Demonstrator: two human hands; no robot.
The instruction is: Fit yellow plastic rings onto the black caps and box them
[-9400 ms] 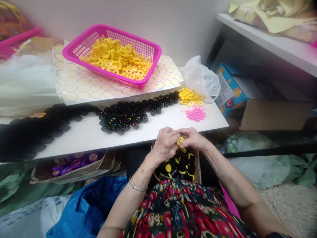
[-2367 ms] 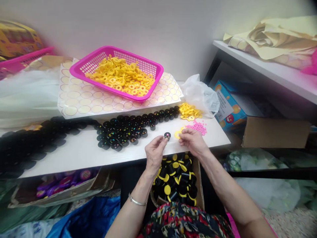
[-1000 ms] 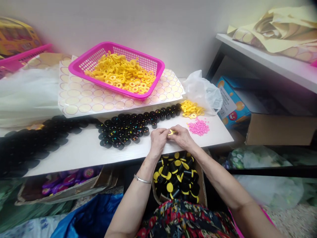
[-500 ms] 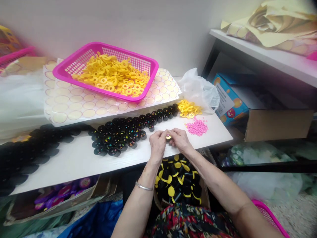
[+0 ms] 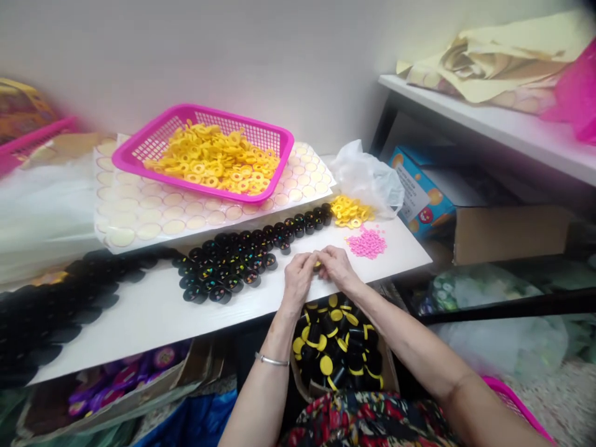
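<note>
My left hand (image 5: pixel 298 279) and my right hand (image 5: pixel 338 268) meet at the front edge of the white table (image 5: pixel 153 310). Their fingers are pinched together around a small black cup with a yellow ring (image 5: pixel 317 266), mostly hidden between them. Just left of the hands stands a cluster of small black cups (image 5: pixel 233 264) with coloured bits inside. A little pile of yellow rings (image 5: pixel 350 212) and a heap of pink beads (image 5: pixel 365 243) lie to the right. Below the hands, a cardboard box (image 5: pixel 342 347) holds black cups with yellow caps.
A pink basket (image 5: pixel 195 118) full of yellow rings sits on round-sticker sheets (image 5: pixel 139 217) at the back. More black cups (image 5: pixel 56 304) spread along the left. A clear plastic bag (image 5: pixel 367 177), a blue carton (image 5: pixel 419 192) and a shelf (image 5: pixel 488 124) are on the right.
Both hands came together from apart: the left brought a black cup, the right a yellow ring, and they now press them together. The view has shifted slightly.
</note>
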